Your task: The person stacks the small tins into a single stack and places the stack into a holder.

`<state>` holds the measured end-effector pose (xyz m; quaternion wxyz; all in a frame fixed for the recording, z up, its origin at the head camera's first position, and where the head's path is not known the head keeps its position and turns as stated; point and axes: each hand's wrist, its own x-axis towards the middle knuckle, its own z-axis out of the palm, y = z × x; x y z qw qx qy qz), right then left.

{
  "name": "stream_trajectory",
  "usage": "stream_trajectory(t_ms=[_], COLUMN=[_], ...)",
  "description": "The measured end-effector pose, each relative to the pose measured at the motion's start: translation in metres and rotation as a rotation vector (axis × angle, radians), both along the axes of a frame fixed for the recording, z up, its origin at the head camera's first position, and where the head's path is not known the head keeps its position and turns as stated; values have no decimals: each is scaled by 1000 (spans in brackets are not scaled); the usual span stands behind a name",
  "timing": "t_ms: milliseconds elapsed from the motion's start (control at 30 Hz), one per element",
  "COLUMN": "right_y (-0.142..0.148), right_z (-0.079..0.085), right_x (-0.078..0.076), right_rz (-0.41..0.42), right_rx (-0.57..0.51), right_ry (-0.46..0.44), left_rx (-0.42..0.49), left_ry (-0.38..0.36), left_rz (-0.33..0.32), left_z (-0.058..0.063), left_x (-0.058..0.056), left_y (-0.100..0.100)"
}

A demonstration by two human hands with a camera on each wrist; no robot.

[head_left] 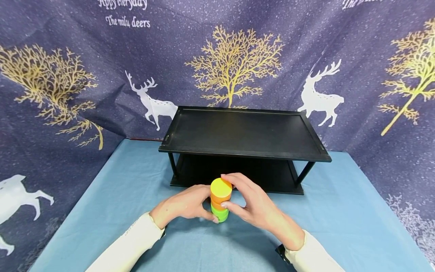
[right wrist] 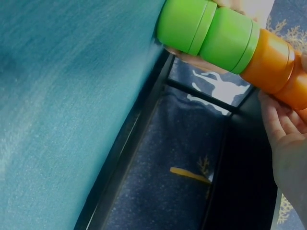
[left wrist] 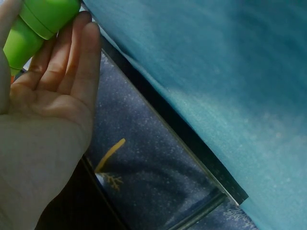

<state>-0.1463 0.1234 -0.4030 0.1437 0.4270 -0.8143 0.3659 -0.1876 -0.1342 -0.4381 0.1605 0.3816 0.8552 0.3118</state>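
Observation:
A stack of round plastic pieces, perhaps small lidded jars, stands upright on the blue cloth. Its lower part is green and its upper part orange, with a yellow-orange round top. My left hand holds the green part low down, thumb in front and fingers behind; the left wrist view shows the green pieces between them. From the right, my right hand grips the orange part, its thumb on the near side and fingertips at the top rim. Fingers hide some of the stack.
Just behind the stack stands a black two-tier shelf, its lower board under the raised top. Blue cloth covers the table. A dark hanging cloth with trees and deer closes off the back and sides.

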Motion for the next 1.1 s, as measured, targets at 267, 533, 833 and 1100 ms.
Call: stream_trajectory(t_ms=[267,533,833,1100], right_y=[0,1,3,3], right_z=[0,-2,-9,-12], right_x=[0,1,-3,-5], right_rz=[1,-5,-25,-15], right_rx=[6,14,19,32], right_ry=[-17,-73,-96,-138], left_rx=[2,0,-6,-6], left_ry=[-9,-14,0,12], left_rz=[0,5,3,2], left_z=[0,0,0,1], left_x=[0,0,0,1], left_y=[-1,0,0,0])
